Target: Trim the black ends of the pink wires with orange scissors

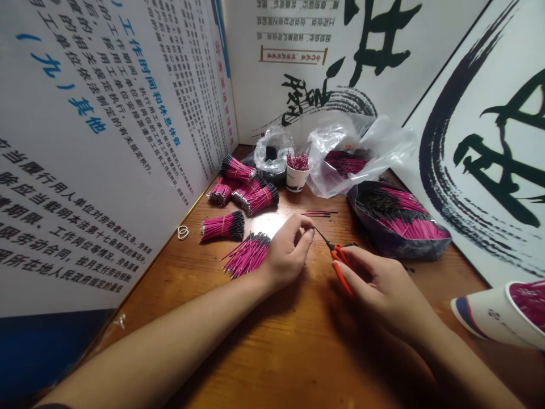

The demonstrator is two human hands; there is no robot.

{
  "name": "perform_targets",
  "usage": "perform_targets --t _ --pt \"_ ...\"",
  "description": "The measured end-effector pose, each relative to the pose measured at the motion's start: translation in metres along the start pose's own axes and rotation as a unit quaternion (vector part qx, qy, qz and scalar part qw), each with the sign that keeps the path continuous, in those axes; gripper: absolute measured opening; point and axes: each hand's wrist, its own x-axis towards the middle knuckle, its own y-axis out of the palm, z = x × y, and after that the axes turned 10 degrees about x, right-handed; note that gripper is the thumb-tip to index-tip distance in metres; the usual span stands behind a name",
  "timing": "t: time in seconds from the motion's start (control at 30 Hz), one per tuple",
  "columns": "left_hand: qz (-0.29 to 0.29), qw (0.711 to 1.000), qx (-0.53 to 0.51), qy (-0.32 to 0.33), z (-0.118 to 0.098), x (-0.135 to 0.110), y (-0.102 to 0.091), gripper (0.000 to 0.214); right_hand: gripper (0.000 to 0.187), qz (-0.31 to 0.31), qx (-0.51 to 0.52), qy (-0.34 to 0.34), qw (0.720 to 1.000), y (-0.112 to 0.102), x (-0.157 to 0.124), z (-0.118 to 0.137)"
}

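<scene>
Centre of frame: the right hand (378, 284) grasps the pliers (339, 254), long axis slanting from lower right to upper left, tip close to the left hand (289, 250), pinched, contents indiscernible, and nearer the wires (246, 257).

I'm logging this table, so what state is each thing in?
Orange-handled tool, in the grip of the right hand
Left hand, fingers bent; whether holding anything, unclear
Front wire bundle, banded
Rear wire bundles, heaped
Loose wires, spread
Far paper cup, upright, filled
Near paper cup, filled
Dark bag, open, filled
Clear bags, crumpled
White rings, loose
</scene>
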Motion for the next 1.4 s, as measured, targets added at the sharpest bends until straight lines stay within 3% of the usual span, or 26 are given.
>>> perform_targets --t 1.4 --pt "-0.008 1.000 -0.006 0.008 -0.0003 0.0002 -0.0003 0.008 0.028 0.004 0.021 0.012 1.000 -0.0001 -0.0001 0.0005"
